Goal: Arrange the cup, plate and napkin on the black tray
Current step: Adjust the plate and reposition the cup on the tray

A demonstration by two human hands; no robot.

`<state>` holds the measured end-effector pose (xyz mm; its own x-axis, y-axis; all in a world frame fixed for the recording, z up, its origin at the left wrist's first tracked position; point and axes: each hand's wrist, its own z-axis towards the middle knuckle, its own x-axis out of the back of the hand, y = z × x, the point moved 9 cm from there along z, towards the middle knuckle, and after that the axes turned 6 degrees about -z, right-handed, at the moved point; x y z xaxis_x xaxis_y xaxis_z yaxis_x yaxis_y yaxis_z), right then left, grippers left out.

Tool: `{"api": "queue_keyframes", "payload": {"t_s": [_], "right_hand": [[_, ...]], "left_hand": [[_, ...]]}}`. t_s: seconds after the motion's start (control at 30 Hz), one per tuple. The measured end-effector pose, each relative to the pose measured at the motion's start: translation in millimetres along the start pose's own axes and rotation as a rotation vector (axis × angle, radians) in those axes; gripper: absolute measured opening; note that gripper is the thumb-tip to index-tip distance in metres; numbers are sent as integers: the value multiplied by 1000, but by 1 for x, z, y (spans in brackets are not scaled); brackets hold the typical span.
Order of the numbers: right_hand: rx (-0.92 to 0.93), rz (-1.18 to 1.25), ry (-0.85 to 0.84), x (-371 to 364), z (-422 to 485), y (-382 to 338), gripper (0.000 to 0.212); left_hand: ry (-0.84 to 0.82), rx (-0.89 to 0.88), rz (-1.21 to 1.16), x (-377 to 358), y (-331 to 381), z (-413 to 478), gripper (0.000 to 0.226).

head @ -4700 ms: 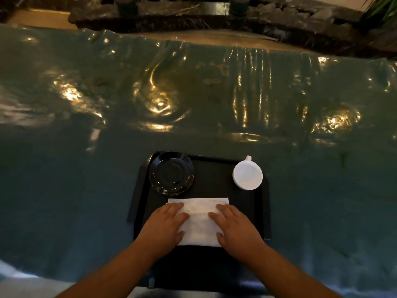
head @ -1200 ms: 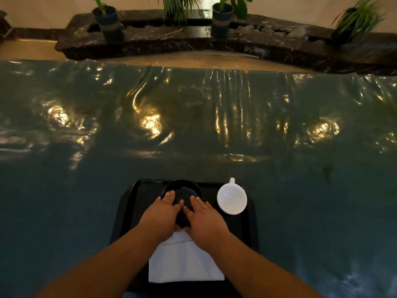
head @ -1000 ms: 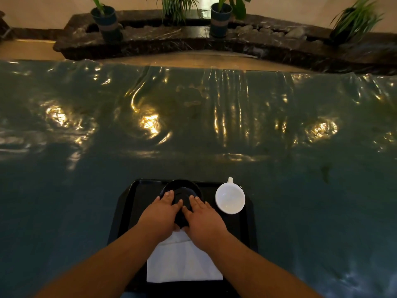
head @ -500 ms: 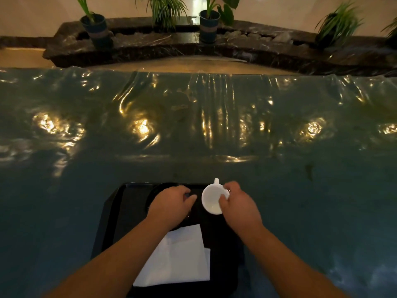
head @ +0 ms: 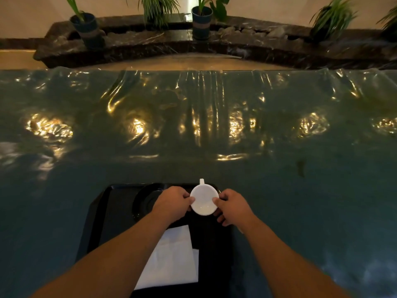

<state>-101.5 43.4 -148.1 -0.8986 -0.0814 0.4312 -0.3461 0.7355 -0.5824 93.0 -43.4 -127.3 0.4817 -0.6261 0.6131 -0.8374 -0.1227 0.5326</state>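
Setting: glossy teal plastic-covered table [head: 214, 130], potted green plants [head: 199, 16] on a dark stone ledge beyond.
Tray: black rectangular plastic tray [head: 103, 222] at the near edge.
Cup: round white ceramic cup [head: 204, 202], handle pointing far, at the tray's far right.
Left hand [head: 171, 204]: fingers closed on the cup's left rim.
Right hand [head: 233, 206]: fingers gripping its right rim.
Plate: round black glossy plate [head: 144, 201], far left, partly hidden.
Napkin: white folded paper napkin [head: 174, 261], near centre.

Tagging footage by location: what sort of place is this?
Probably a restaurant or hotel lobby: a plastic-covered table, a tray with cup, and a stone ledge with potted plants.
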Motion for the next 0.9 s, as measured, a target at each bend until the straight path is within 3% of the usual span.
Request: {"api": "queue_keyframes", "payload": {"t_s": [0.23, 0.4, 0.5, 0.57, 0.73, 0.9], "right_hand": [[42, -28, 25, 14, 13, -11, 17], [112, -220, 273, 30, 4, -17, 44], [104, -185, 337, 38, -11, -11, 53], [56, -163, 263, 29, -14, 0, 46], [-26, 9, 71, 2, -14, 13, 13], [-10, 69, 67, 9, -4, 3, 14]], "left_hand": [[-23, 32, 102, -12, 5, -5, 27], [-11, -58, 280, -8, 14, -5, 40], [86, -67, 206, 4, 13, -5, 52], [121, -57, 182, 10, 17, -3, 57], [57, 13, 141, 5, 18, 5, 38], [31, 64, 158, 1, 14, 6, 35]]}}
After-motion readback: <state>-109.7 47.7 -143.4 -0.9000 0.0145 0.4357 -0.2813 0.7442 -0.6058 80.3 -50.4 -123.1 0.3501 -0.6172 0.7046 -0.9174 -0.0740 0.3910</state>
